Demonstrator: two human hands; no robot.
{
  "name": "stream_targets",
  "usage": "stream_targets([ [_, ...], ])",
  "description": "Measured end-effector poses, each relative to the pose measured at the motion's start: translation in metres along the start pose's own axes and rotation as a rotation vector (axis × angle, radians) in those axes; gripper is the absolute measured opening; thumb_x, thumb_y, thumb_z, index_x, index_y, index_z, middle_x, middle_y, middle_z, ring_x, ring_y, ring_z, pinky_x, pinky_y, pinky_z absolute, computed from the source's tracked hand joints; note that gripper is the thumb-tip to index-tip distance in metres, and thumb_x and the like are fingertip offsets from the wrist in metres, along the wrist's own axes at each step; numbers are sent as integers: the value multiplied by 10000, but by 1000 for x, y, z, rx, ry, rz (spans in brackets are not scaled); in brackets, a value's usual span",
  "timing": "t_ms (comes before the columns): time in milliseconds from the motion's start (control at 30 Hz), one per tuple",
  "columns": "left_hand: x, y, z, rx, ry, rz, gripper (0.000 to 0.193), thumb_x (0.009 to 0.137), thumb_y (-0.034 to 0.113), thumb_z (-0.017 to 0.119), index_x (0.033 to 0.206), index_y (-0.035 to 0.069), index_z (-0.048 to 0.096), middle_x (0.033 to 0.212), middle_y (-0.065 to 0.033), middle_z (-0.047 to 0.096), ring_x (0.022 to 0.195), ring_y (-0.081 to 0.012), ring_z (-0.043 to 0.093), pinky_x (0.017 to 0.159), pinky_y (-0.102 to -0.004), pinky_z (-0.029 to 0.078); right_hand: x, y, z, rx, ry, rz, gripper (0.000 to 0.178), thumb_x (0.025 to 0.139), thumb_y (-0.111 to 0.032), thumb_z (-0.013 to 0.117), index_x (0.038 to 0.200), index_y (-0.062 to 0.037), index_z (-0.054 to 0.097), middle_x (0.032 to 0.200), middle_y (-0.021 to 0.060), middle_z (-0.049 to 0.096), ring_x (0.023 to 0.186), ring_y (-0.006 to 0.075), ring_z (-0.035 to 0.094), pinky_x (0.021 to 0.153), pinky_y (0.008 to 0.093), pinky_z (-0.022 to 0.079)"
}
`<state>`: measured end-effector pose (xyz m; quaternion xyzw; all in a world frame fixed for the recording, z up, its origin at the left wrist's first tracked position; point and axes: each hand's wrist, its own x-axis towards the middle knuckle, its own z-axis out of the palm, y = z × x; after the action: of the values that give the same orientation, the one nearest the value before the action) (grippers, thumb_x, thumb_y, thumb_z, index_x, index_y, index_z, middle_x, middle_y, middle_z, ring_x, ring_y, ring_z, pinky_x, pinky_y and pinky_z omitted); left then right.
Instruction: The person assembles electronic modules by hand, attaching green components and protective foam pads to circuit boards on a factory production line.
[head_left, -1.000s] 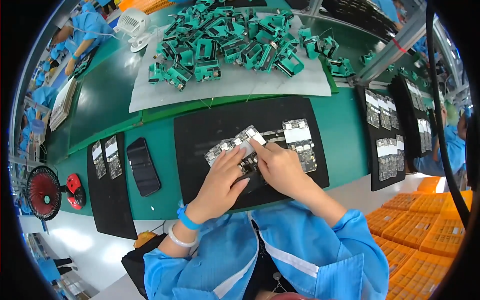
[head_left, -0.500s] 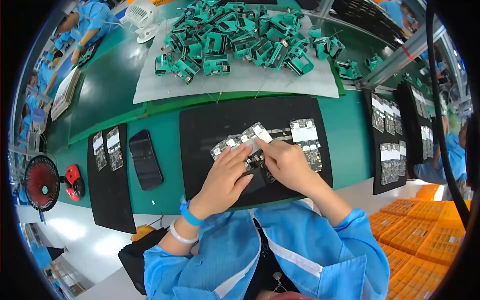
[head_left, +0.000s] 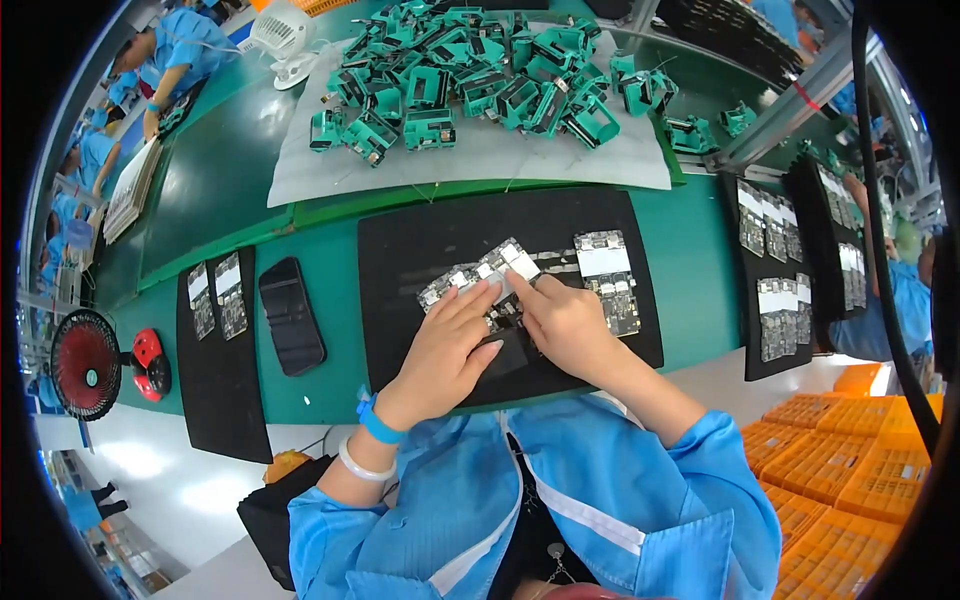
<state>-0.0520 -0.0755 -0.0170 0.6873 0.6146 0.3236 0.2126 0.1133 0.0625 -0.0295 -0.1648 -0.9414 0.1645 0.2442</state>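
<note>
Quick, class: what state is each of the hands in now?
Left hand: open, resting on the circuit boards.
Right hand: partly curled, touching them; any grip cannot be told.

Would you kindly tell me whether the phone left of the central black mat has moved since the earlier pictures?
No. The phone keeps the same place beside the narrow black mat on its left; the whole view shifted slightly.

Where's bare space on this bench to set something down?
Free: green table between middle black mat and nearer right-hand mat; narrower strip between phone and middle mat; middle mat's left margin. Crowded: middle mat's centre, circuit boards at left hand and right hand; white sheet's far part, heaped with green plastic parts.
</note>
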Motion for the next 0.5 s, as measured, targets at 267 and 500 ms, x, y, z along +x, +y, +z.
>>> stream_targets([
  [267,-4,0,-2,9,31,23,189,956,167,565,897,-12,577,1432,-231,502,1418,-363,373,1184,-505,237,1,-3,-2,-26,-12,15,452,804,-15,660,1255,-24,635,806,102,592,619,280,634,538,387,527],
  [500,-49,1,-18,-77,182,-83,172,906,134,593,823,6,513,1397,-232,544,1389,-424,407,1173,-532,259,7,-37,-12,106,-24,34,410,831,-38,632,1241,-22,639,797,113,604,622,305,636,534,403,515],
])
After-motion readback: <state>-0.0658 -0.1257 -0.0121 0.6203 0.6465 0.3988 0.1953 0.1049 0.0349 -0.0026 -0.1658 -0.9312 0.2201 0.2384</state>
